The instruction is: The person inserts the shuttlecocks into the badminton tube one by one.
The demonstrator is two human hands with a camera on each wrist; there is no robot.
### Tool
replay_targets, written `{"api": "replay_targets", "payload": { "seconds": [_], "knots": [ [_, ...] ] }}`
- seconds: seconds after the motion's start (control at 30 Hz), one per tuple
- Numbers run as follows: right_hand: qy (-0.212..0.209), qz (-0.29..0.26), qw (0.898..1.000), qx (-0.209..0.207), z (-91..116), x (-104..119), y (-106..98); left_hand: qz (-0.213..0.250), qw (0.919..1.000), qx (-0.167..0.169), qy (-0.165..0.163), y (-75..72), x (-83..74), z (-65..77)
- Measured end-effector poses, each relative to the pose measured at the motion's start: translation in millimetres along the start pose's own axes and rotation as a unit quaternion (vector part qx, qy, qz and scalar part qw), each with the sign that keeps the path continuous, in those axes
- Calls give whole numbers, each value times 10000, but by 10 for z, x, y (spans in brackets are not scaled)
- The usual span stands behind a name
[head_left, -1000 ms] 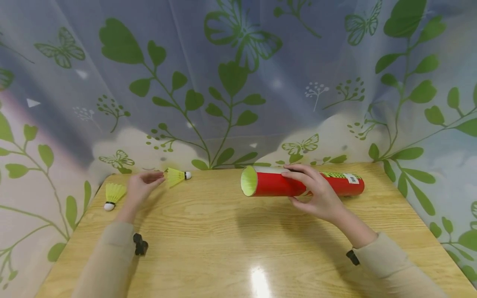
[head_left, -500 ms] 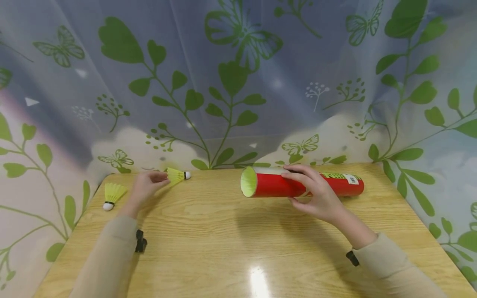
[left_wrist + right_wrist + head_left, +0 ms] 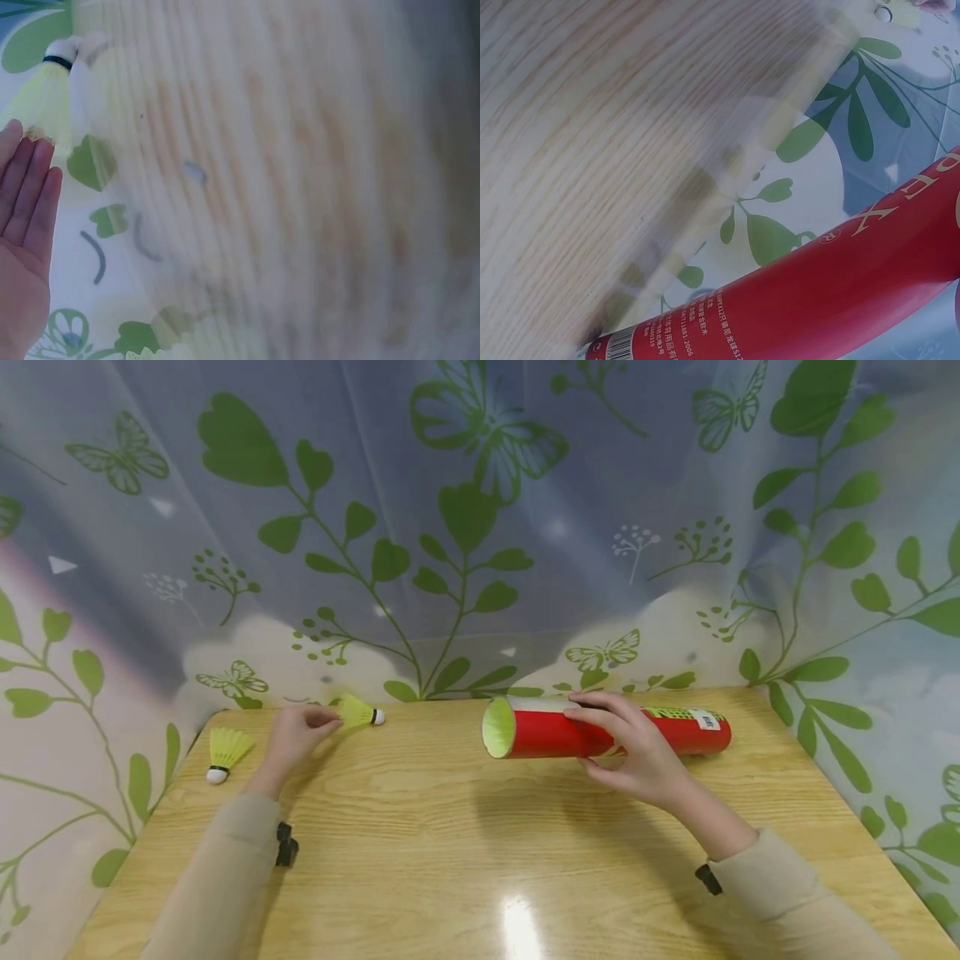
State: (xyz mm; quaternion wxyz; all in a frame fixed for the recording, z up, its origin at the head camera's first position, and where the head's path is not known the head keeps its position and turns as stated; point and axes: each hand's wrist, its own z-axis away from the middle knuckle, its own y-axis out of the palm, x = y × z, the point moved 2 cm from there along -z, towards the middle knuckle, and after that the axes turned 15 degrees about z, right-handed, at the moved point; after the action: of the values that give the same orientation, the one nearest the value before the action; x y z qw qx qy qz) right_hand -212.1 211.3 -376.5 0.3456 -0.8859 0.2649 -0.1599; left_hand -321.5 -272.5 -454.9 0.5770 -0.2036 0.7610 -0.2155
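My left hand (image 3: 294, 742) pinches the feather end of a yellow shuttlecock (image 3: 358, 711) near the table's back edge. Its white cork points right; in the left wrist view the fingertips (image 3: 41, 146) meet the rim of the skirt. My right hand (image 3: 637, 752) grips a red shuttlecock tube (image 3: 547, 733) around its middle, fingers over the top and thumb below. The tube lies sideways above the table, its uncapped mouth facing left and showing a pale yellow-green inside. Red wall and printed lettering fill the lower right of the right wrist view.
A second yellow shuttlecock (image 3: 228, 753) lies at the table's left edge, cork toward me. The wooden table (image 3: 420, 852) ends at a leaf-and-butterfly curtain (image 3: 480, 635) behind, with patterned cloth on both sides.
My left hand has moved slightly right onto the shuttlecock's skirt and now pinches it; the shuttlecock has tipped a little, cork lower. The right hand and tube have hardly moved.
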Motion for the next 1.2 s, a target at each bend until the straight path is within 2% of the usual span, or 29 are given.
{"api": "replay_targets", "payload": {
  "seconds": [0.23,0.37,0.63,0.83,1.07,1.2],
  "knots": [
    [-43,10,10000,-46,-11,8,-3,37,9995,-286,132,-53,9,53],
    [-7,59,10000,-73,-28,7,-11,109,9989,-425,187,-62,-43,85],
    [68,113,9999,-34,-21,8,-12,312,9961,-721,404,44,-270,159],
    [96,163,9998,-10,-19,-1,-7,548,9926,-1011,388,164,-433,232],
    [79,249,9997,8,-29,-17,8,956,9853,-1341,455,271,-663,321],
    [79,226,9997,10,-33,-12,12,1198,9791,-1508,647,317,-785,363]
  ]
}}
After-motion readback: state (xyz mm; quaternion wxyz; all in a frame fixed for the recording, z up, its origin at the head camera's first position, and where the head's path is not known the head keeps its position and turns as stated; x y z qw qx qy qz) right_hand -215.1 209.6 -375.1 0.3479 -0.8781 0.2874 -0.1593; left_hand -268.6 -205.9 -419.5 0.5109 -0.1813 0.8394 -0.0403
